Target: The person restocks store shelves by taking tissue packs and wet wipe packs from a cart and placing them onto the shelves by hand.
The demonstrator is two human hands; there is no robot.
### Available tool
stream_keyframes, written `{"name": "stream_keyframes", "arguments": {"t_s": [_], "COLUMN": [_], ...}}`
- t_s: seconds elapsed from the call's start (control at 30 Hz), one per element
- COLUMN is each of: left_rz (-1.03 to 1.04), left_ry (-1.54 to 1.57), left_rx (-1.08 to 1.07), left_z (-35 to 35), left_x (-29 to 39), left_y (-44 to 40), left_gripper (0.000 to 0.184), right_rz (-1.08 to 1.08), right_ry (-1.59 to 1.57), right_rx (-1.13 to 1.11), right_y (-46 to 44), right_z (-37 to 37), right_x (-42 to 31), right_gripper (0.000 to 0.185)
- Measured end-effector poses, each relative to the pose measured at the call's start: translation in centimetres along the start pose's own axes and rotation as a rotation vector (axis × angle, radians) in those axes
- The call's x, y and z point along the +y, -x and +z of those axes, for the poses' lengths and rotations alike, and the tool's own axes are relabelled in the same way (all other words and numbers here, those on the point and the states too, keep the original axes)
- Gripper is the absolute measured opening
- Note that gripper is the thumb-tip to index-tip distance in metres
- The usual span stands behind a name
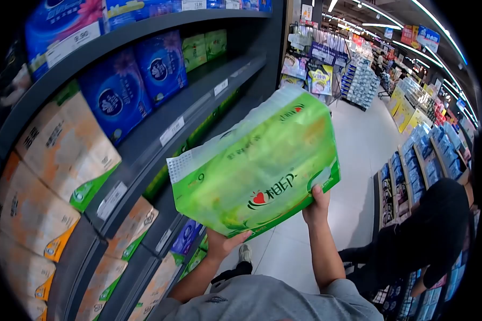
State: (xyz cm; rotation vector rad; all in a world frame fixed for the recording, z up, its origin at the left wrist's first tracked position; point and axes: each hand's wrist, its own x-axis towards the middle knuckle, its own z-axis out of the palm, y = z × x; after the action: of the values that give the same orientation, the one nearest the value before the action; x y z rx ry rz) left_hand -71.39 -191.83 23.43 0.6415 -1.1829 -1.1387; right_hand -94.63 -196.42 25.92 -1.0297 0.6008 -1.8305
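A large green plastic-wrapped tissue pack (pixel 262 166) with a red heart logo is held up in front of my body, tilted so its right end is higher. My left hand (pixel 223 244) grips its lower left edge, the thumb on the front face. At the lower right edge my right hand (pixel 318 205) holds it the same way, thumb in front. The other fingers of both hands are largely hidden behind or under the pack. To the left, blue tissue packs (pixel 115 96) and small green packs (pixel 204 47) stand on a dark shelf (pixel 198 107).
Beige packs (pixel 64 144) are stacked at the left. A person in dark clothing (pixel 428 230) is close by on the right, beside low racks of blue packs (pixel 412 160). The pale aisle floor (pixel 353 160) runs forward past a display of hanging bags (pixel 320 77).
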Motion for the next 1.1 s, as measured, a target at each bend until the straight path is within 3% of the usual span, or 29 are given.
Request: {"name": "stream_keyframes", "arguments": {"t_s": [0.1, 0.17, 0.27, 0.37, 0.4, 0.47, 0.57, 0.63, 0.7, 0.77, 0.8, 0.83, 0.9, 0.97, 1.1], "left_rz": [0.184, 0.315, 0.433, 0.368, 0.364, 0.680, 0.740, 0.574, 0.626, 0.399, 0.423, 0.416, 0.206, 0.032, -0.185], "left_ry": [-0.112, -0.600, -0.657, -0.649, -0.665, -1.027, -1.260, -1.165, -1.317, -1.440, -1.524, -1.547, -1.514, -1.330, -1.112], "left_rx": [0.058, -0.176, -0.003, 0.030, 0.040, 0.090, 0.146, 0.202, 0.246, 0.338, 0.387, 0.411, 0.392, 0.428, 0.631], "left_z": [-0.5, -1.5, -0.1, 2.1, 2.7, 3.7, 4.6, 4.1, 4.1, 4.1, 3.6, 2.9, 1.8, 0.1, -1.8], "left_x": [-1.5, -2.0, -1.5, 1.7, 2.3, 3.1, 3.1, 1.3, 0.4, -0.6, -1.4, -2.1, -3.6, -5.1, -8.6], "left_y": [-7.2, -12.0, -19.0, -25.2, -27.0, -30.9, -36.1, -39.8, -43.6, -47.2, -49.3, -51.3, -55.1, -58.9, -65.7], "left_gripper": [0.059, 0.078, 0.091, 0.097, 0.097, 0.099, 0.094, 0.093, 0.094, 0.094, 0.095, 0.095, 0.096, 0.096, 0.092], "right_rz": [-0.094, -0.151, -0.078, 0.053, 0.072, 0.008, -0.168, -0.345, -0.510, -0.182, -0.150, 0.120, 0.095, 0.324, 0.441], "right_ry": [0.059, 0.124, 0.160, 0.369, 0.368, 0.412, 0.478, 0.534, 0.544, 0.422, 0.305, 0.180, 0.233, 0.307, 0.396], "right_rx": [-0.022, -0.042, -0.166, -0.130, -0.066, -0.151, -0.299, -0.406, -0.496, -0.623, -0.653, -0.651, -0.816, -0.876, -0.765], "right_y": [-8.8, -14.3, -21.5, -27.5, -29.3, -34.6, -42.8, -48.6, -54.2, -59.2, -61.7, -63.1, -68.0, -71.9, -77.5], "right_z": [-0.6, -0.9, -2.4, -3.9, -4.3, -5.0, -5.3, -5.3, -4.7, -2.7, -1.5, 0.2, 1.4, 3.0, 5.5], "right_x": [1.0, 0.8, 1.2, 2.3, 3.3, 5.5, 9.4, 12.5, 15.4, 16.4, 17.7, 17.3, 20.3, 21.8, 25.2], "right_gripper": [0.078, 0.077, 0.064, 0.052, 0.037, 0.035, 0.031, 0.029, 0.027, 0.025, 0.032, 0.040, 0.037, 0.043, 0.043]}}
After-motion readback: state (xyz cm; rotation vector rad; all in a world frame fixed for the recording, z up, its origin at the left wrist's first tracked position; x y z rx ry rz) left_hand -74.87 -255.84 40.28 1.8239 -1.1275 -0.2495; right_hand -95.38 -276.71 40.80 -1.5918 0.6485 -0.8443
